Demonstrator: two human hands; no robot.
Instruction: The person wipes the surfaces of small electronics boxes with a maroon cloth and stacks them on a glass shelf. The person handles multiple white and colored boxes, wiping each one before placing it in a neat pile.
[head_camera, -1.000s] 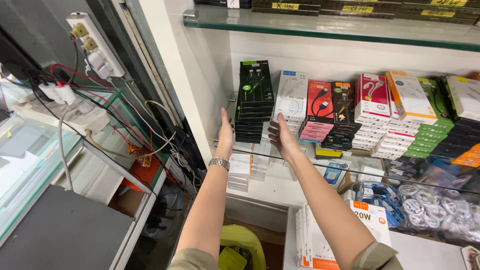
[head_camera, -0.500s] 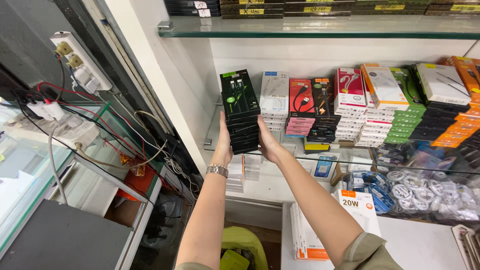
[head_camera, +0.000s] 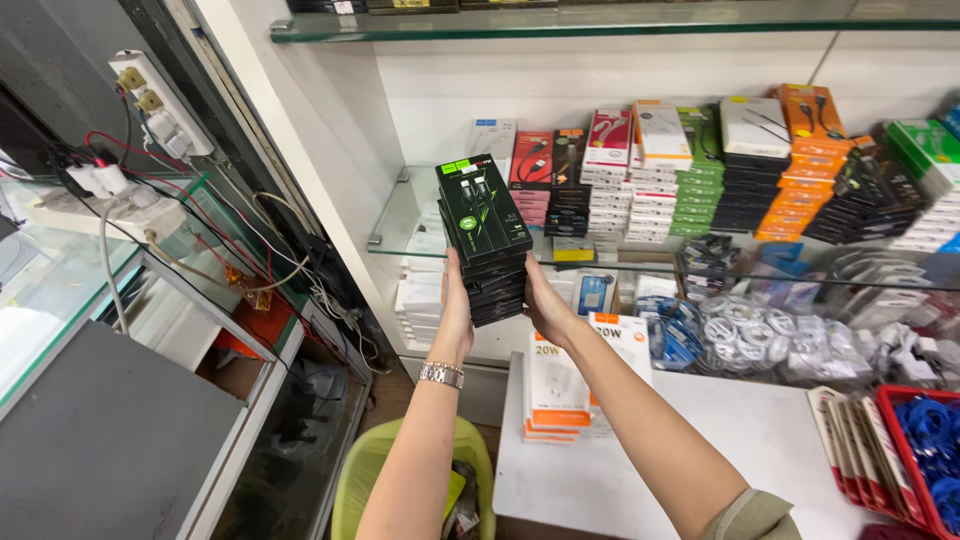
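A stack of flat black cable boxes with green corners (head_camera: 487, 237) is held in the air between both my hands, in front of a glass shelf (head_camera: 400, 215). My left hand (head_camera: 456, 310), with a metal watch on the wrist, presses the stack's left side. Against its right side and bottom lies my right hand (head_camera: 544, 305). The stack is tilted and its upper boxes are fanned out a little.
The glass shelf carries rows of stacked cable boxes: white (head_camera: 640, 190), green (head_camera: 700, 195), black, orange (head_camera: 810, 170). Below are bagged white cables (head_camera: 760, 340), a white table (head_camera: 740, 440) with white-and-orange charger boxes (head_camera: 560, 390), a red basket (head_camera: 925, 450), a green bin (head_camera: 380, 480). Wires and power strips (head_camera: 160, 105) hang left.
Both hands closed on the black stack at the shelf, lifted it off the glass and drew it toward me and down. The stack has tilted.
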